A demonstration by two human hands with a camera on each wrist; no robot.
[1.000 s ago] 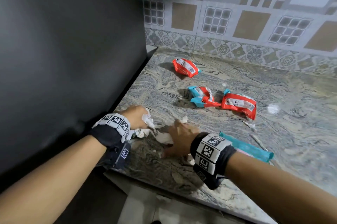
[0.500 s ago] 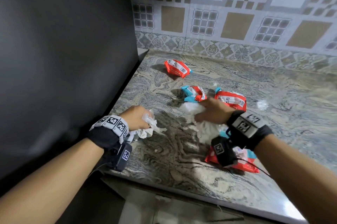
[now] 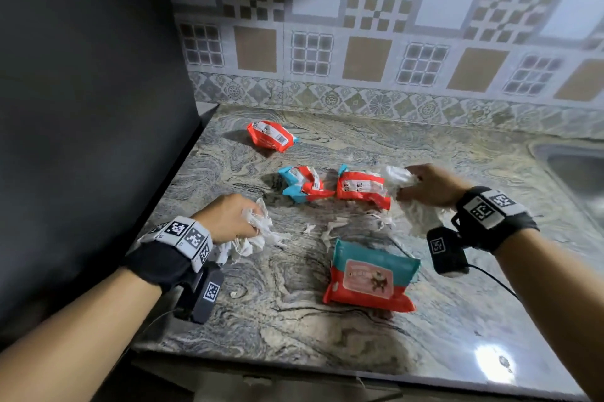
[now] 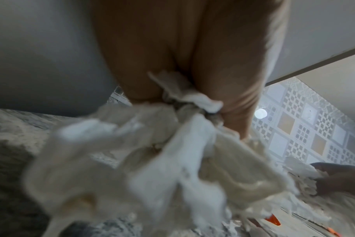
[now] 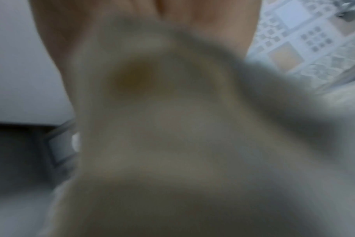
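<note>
Both hands are closed round crumpled white tissue. A tissue wad [image 3: 253, 238] is gripped by the left hand [image 3: 228, 216] low over the near-left part of the marbled tabletop [image 3: 294, 320], knuckles up, with loose ends spilling from under the fist. A second tissue bunch [image 3: 397, 177] is clutched by the right hand [image 3: 431, 185] farther back and to the right, and its tail is left hanging toward the surface.

Four wipe packets are laid on the tabletop. A far red packet [image 3: 271, 136] is set near the tiled wall. A crumpled red-and-teal packet [image 3: 302, 184] and a flatter red packet [image 3: 362, 189] are placed side by side in the middle, the latter just beside the right hand. A teal-topped packet [image 3: 371, 274] with a pink label is found nearest the front edge. What is inside any of them cannot be seen. Small tissue scraps [image 3: 333, 226] are scattered between the packets. A sink [image 3: 578, 172] is partly shown at the right edge; its contents cannot be made out. The right wrist view is blurred throughout.
</note>
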